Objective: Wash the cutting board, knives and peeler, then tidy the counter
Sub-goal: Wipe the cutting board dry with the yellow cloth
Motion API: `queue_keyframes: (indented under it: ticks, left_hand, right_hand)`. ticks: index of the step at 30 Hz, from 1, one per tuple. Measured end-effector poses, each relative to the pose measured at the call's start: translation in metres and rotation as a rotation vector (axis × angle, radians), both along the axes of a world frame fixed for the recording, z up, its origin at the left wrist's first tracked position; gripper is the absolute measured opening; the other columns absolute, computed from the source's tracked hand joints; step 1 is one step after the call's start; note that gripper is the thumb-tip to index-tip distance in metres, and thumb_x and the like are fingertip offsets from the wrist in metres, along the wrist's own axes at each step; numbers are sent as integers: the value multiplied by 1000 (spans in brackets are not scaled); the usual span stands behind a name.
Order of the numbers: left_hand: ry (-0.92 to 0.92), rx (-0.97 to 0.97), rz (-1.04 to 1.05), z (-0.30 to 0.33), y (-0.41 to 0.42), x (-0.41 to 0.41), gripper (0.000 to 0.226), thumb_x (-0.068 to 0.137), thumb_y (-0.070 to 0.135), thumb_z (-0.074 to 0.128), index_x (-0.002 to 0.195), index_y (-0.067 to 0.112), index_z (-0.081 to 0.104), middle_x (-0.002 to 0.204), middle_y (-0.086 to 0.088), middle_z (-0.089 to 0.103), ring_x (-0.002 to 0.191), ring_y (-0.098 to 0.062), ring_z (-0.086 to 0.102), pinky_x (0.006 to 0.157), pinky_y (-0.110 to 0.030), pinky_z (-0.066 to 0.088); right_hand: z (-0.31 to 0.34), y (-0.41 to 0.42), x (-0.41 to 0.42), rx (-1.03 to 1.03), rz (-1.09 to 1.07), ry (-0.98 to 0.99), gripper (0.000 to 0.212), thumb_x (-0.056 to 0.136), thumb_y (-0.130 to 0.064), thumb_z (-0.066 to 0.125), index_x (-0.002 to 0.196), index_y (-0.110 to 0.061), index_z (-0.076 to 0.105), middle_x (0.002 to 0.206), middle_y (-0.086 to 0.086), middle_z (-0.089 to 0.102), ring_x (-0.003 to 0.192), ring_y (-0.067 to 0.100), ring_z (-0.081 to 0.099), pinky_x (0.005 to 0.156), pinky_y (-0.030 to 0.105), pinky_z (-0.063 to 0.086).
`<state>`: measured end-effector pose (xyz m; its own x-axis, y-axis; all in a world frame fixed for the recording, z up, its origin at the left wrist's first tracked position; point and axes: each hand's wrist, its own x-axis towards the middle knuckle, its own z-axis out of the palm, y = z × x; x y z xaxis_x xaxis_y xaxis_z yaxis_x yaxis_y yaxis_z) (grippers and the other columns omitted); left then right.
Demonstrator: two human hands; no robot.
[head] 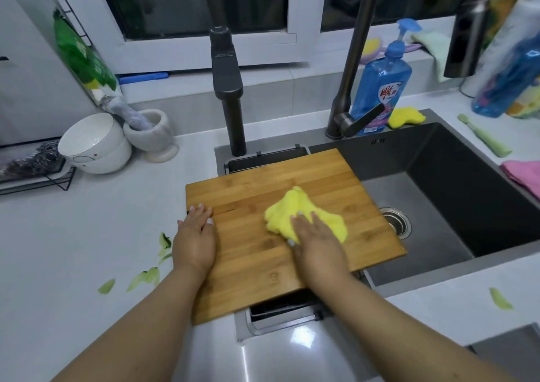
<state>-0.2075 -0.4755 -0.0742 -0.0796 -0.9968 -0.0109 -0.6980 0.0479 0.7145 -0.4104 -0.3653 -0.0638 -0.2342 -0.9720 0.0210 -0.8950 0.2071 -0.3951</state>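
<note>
A bamboo cutting board [263, 267] lies flat across the left part of the dark sink [455, 183], its right corner jutting over the basin. My left hand [194, 237] rests flat on the board's left edge, fingers straight. My right hand [317, 243] presses a crumpled yellow cloth [292, 209] onto the middle of the board, fingers spread over it. No knife or peeler shows in view.
Green peel scraps [146, 276] lie on the white counter at left, one more [501, 300] at right. White bowls [93, 148] and a mortar [155, 136] stand at back left. Two taps [230, 95], blue dish soap [380, 83], a yellow sponge [406, 117] and a pink cloth [523, 174] surround the sink.
</note>
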Motion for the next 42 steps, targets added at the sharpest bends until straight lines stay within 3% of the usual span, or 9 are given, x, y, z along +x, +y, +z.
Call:
queue_keyframes:
  ticks: [4,10,16,19,23,27,29,32,42]
  left_hand:
    - [39,42,17,3,2,1,50,106,30,17,135,15,55,153,2,36,145,-7,20,117,-22,-4]
    - [-2,5,-3,-2,4,4,53,106,31,12,135,15,54,152,1,37,144,-8,21,116,-25,-10]
    - [-82,9,-1,-5,2,3,53,105,35,13,135,20,54,152,4,37,143,-5,23,116,-27,-14]
    - [-74,16,-5,-4,3,2,52,105,35,14,136,20,53,152,5,36,144,-5,21,116,-26,-13]
    - [-39,-12,-23,1,5,2,48,105,33,20,136,17,53,151,1,37,144,-9,23,116,-24,-5]
    - [-39,-75,94,1,8,3,43,103,31,34,130,9,59,141,-6,51,134,-23,40,116,-37,24]
    - [-144,-117,187,-3,8,5,45,99,35,34,117,6,63,124,-11,61,116,-30,51,102,-45,40]
    - [-228,-44,274,4,12,-2,37,97,31,35,110,9,61,109,-13,62,105,-31,52,91,-42,43]
    - [-208,342,498,26,-7,-15,51,95,39,28,115,5,60,117,-16,61,110,-36,53,100,-45,42]
  right_hand:
    - [-5,0,57,-3,336,53,46,83,-44,42,115,-26,69,121,-8,66,116,17,61,95,27,48]
    - [-3,20,12,0,481,105,49,82,-45,37,117,-29,68,123,-11,65,116,10,60,96,27,45]
    - [0,38,-80,-45,75,73,47,80,-23,65,126,-16,61,132,4,60,124,25,54,102,39,41]
    - [14,33,-112,14,-127,1,46,93,-19,58,138,-15,49,145,6,45,138,25,37,111,30,28]
    - [40,0,-119,40,-436,-315,42,101,-31,41,141,-20,44,137,12,52,124,31,48,96,36,36]
    - [51,-33,-132,-92,-593,-549,41,102,-31,36,136,-10,48,131,14,55,121,33,49,98,38,37]
    - [49,-43,-138,-66,-633,-553,43,103,-31,34,135,-6,47,131,17,54,121,35,49,98,38,37]
    - [41,-55,-141,137,-613,-493,49,103,-33,29,139,-1,40,138,23,47,126,38,44,102,40,34]
    - [39,-66,-137,262,-583,-506,54,103,-38,29,140,0,37,139,22,45,125,38,45,101,41,35]
